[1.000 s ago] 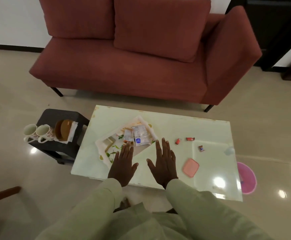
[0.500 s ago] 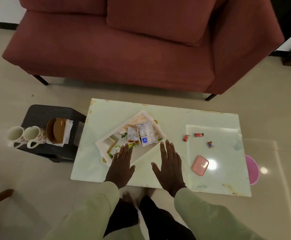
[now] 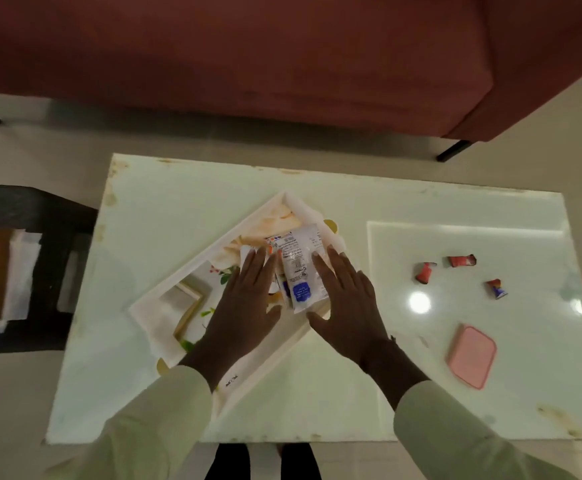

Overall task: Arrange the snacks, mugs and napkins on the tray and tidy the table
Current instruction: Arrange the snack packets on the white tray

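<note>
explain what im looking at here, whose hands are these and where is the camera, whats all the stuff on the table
The camera sits on a person's head and looks down, so these are that person's own hands. No robot is involved. The left hand and right hand are spread flat over a white tray lying askew on a pale table. Neither hand holds anything. Between them, on the tray, lies a snack packet with a blue label. To the right on the table are three small red wrappers and a pink lid. At the left edge stands a dark side table with what look like napkins. A red sofa is behind.
</note>
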Demonstrator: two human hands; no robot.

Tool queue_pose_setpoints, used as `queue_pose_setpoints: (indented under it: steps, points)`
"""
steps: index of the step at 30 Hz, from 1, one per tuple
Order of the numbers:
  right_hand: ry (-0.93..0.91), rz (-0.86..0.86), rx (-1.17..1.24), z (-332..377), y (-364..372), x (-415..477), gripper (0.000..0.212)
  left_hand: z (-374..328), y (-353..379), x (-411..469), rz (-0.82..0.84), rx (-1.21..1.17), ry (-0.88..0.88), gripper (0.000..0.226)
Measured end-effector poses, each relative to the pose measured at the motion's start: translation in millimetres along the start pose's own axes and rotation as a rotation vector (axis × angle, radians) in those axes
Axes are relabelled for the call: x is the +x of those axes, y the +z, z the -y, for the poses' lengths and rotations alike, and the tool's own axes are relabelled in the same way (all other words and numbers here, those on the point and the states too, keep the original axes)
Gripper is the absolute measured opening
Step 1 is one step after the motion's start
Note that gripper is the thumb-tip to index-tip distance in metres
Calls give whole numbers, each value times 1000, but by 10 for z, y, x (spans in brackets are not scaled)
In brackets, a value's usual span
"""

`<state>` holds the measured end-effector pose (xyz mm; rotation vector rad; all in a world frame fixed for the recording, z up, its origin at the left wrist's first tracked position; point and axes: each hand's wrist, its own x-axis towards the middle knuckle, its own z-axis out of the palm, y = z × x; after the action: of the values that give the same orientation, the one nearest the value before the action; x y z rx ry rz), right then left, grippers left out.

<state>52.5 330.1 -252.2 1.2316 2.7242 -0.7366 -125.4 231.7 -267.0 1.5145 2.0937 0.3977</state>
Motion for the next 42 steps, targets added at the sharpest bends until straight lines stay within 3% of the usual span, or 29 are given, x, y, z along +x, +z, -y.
queue_pose_setpoints:
  steps: [6,10,14,17,25,31,34,37,42]
  points:
    - [135,-21,52,-86,411,116,93,111,54,314,19,149,243,94]
    - [121,-140,97,-81,528,129,78,131,4,442,81,254,318,93]
    - [138,-170,144,-35,582,104,61,211,-28,413,87,224,336,78]
    - [121,-127,202,42,605,51,56,368,-51,284,103,133,357,80]
    - [81,-162,387,362,413,-230,53,501,-325,-93,190,-297,287,94]
    - [207,-227,688,384,13,-290,38,263,-595,-46,177,-362,341,84]
    - [224,-234,861,265,-235,-212,25,110,-705,139,242,-504,222,82]
    - [264,-250,1068,104,-408,-105,20,-64,-678,405,296,-602,138,66]
    - [491,-286,851,-255,-407,117,32,-227,-334,802,359,-687,17,41]
